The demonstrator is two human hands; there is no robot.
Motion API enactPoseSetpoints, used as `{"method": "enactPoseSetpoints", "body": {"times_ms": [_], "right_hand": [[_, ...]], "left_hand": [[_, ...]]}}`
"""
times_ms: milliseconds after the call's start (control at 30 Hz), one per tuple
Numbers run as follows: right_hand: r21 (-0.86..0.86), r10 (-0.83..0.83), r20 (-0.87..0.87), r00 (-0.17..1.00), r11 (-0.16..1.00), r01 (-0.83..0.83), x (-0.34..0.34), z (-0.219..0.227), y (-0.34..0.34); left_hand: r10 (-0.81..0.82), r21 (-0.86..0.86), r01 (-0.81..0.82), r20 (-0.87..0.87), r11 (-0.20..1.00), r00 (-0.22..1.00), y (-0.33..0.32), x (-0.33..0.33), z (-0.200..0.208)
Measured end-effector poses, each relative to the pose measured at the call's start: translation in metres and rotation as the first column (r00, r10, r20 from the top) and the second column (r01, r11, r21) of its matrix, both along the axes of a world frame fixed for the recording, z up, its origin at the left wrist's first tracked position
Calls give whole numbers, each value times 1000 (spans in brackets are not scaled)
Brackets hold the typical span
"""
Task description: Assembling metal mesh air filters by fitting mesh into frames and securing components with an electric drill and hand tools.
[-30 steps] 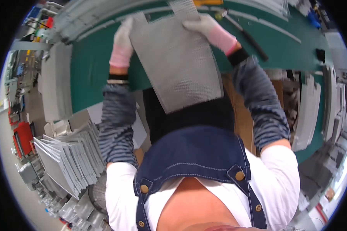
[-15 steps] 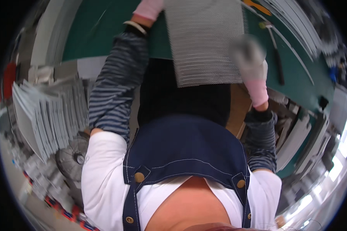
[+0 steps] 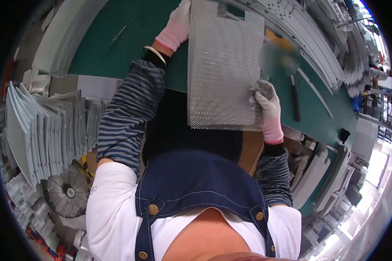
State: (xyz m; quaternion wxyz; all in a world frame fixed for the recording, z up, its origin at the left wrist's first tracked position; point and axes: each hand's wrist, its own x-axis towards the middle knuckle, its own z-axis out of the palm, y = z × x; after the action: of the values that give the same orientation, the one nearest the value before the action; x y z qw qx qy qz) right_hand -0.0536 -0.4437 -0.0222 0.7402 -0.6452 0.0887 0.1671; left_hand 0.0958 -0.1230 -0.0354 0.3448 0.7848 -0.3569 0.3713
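Note:
A grey metal mesh sheet [image 3: 224, 74] hangs partly over the near edge of the green table, with a rectangular cutout near its far edge. My left hand [image 3: 178, 27], in a white glove with a pink cuff, grips the sheet's far left edge; its fingertips are partly behind the mesh. Lower down on the opposite side, my right hand [image 3: 269, 102], gloved alike, is closed on the right edge, thumb and fingers on the mesh.
On the green table [image 3: 104, 54] lie a black-handled tool [image 3: 295, 102], an orange-handled tool [image 3: 274, 37], partly blurred, and a thin strip [image 3: 315, 93]. Long white metal profiles [image 3: 309, 48] line the far right. Stacked panels [image 3: 41, 130] and a fan [image 3: 69, 191] stand left.
The mesh sheet has come nearer to my body, bringing its cutout into view. Both hands have moved nearer with it, and the right hand now shows clearly on the edge.

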Motion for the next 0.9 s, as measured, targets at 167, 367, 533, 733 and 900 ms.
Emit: {"method": "enactPoseSetpoints", "body": {"times_ms": [167,367,533,733,900], "right_hand": [[94,-53,39,998,994,49,-2,9,1],[-22,-11,21,1000,1000,11,-6,10,7],[-22,-38,-63,997,999,36,-7,10,12],[-86,-8,-26,1000,996,6,-8,8,10],[-249,50,-44,998,967,-59,-17,26,15]], "left_hand": [[71,-257,-314,-661,914,747,-9,-6,-8],[-522,-736,-374,-669,564,529,-12,5,-12],[-199,-486,-246,-694,839,692,-8,-3,-6],[-744,-858,-165,-506,487,437,-12,-14,7],[249,9,-252,-197,968,948,-4,-5,-18]]}}
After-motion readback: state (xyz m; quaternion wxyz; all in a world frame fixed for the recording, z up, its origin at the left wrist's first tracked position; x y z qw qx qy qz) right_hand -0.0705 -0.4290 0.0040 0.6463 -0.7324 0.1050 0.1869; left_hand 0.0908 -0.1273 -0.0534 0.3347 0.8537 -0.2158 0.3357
